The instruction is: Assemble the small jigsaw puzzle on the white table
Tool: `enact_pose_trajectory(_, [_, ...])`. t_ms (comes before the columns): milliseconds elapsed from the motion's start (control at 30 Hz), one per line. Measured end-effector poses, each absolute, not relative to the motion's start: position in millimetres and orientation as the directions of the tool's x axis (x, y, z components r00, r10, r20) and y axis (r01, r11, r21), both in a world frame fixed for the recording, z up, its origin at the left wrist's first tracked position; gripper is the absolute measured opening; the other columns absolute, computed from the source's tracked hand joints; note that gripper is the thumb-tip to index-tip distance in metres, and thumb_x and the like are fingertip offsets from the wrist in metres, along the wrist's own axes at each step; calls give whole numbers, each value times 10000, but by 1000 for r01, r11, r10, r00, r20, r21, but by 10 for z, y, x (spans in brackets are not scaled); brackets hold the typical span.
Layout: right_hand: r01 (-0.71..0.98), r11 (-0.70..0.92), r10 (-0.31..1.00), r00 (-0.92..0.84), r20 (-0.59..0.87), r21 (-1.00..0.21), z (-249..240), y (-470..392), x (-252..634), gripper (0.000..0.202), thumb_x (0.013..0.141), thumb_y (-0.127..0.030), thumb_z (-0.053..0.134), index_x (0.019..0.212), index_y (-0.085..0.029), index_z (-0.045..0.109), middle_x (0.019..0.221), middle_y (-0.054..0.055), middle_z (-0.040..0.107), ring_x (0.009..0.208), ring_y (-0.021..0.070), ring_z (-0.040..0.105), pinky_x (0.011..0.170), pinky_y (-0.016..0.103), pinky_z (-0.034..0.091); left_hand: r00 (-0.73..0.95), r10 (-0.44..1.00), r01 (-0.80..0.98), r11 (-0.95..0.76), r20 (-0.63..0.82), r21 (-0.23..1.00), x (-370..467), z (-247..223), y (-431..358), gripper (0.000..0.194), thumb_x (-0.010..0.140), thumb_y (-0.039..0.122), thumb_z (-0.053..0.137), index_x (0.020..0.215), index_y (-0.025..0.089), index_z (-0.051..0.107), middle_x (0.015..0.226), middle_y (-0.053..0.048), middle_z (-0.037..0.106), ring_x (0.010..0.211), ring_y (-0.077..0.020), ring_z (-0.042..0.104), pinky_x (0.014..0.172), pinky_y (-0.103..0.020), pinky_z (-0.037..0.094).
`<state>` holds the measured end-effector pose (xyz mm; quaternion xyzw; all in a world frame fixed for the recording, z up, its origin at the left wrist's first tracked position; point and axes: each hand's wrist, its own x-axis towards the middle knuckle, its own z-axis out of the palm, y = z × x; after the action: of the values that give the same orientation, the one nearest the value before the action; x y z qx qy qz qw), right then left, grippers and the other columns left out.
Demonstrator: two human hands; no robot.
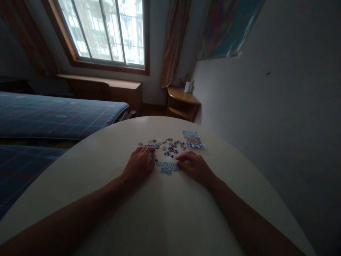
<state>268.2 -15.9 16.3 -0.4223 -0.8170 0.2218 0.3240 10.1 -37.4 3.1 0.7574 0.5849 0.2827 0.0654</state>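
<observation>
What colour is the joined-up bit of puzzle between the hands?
The joined puzzle section is mostly light blue, best seen in the head view.

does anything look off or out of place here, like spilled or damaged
One small oddity: a dark mark on the pale wall, below and right of the poster; hole, stain or hook, I can't tell. Loose puzzle pieces lie scattered beyond the joined section, but nothing on the table looks plainly damaged.

Loose pieces (171, 149) beyond joined blue puzzle (167, 167)
</observation>
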Motion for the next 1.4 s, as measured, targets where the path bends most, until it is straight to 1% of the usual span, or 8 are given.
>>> enact_pose_trajectory(133, [557,550,832,-433,348,-622,155,-156,2679,128,847,-268,698,963,-226,734,913,55,728,865,197,681,827,359,538,155,924,863,-299,348,407,106,23,-377,281,876,213,570,1152,168,602,1193,-98,668,1194,-299,537,1068,-482,413])
enact_pose_trajectory(267, [553,625,778,-497,384,-551,150,-153,2668,123,851,-290,714,959,-233,725,912,53,724,917,208,661,865,378,523,152,923,866,-297,352,404,95,4,-360,313,865,134,513,1162,175,601,1188,-88,674,1192,-286,540,1072,-471,410])
enact_pose_trajectory(367, [550,696,716,-571,401,-461,139,-154,2664,213,818,-338,764,1006,-245,729,984,63,714,995,232,629,930,421,491,140,931,861,-283,336,424,91,13,-351,389,808,59,481,1153,184,610,1179,-78,680,1188,-271,548,1073,-457,410])
enact_pose_trajectory(467, [572,704,710,-581,398,-421,129,-160,2663,256,801,-356,783,1033,-255,740,1059,78,689,1053,248,601,962,445,473,116,937,867,-257,328,426,107,46,-366,354,834,95,487,1149,188,619,1169,-79,682,1176,-271,554,1069,-459,412])
enact_pose_trajectory(633, [587,694,720,-582,379,-418,136,-179,2663,265,787,-354,797,1027,-256,743,1090,80,678,1080,252,591,992,456,454,84,932,915,-212,352,344,140,91,-416,316,894,274,544,1185,184,628,1189,-102,663,1184,-311,539,1055,-494,411])
enact_pose_trajectory(833, [583,703,711,-597,372,-407,151,-183,2662,257,788,-371,792,1013,-261,736,1105,77,677,1097,251,592,1009,462,437,99,935,898,-232,341,373,118,70,-405,318,872,176,521,1170,213,625,1160,-64,690,1199,-287,533,1083,-469,385])
enact_pose_trajectory(1033, [579,696,717,-595,363,-426,154,-184,2666,240,792,-366,787,1000,-260,730,1108,78,678,1109,260,585,1004,470,439,104,927,877,-256,360,405,100,40,-383,255,895,254,562,1136,213,634,1156,-73,691,1164,-305,552,1049,-493,407])
enact_pose_trajectory(1400, [580,694,719,-580,382,-426,131,-172,2663,171,821,-320,754,975,-252,724,1091,73,685,1100,248,592,1022,467,419,153,924,811,-320,350,490,66,-38,-303,242,888,177,549,1111,210,636,1076,-56,706,1149,-271,554,1051,-462,412])
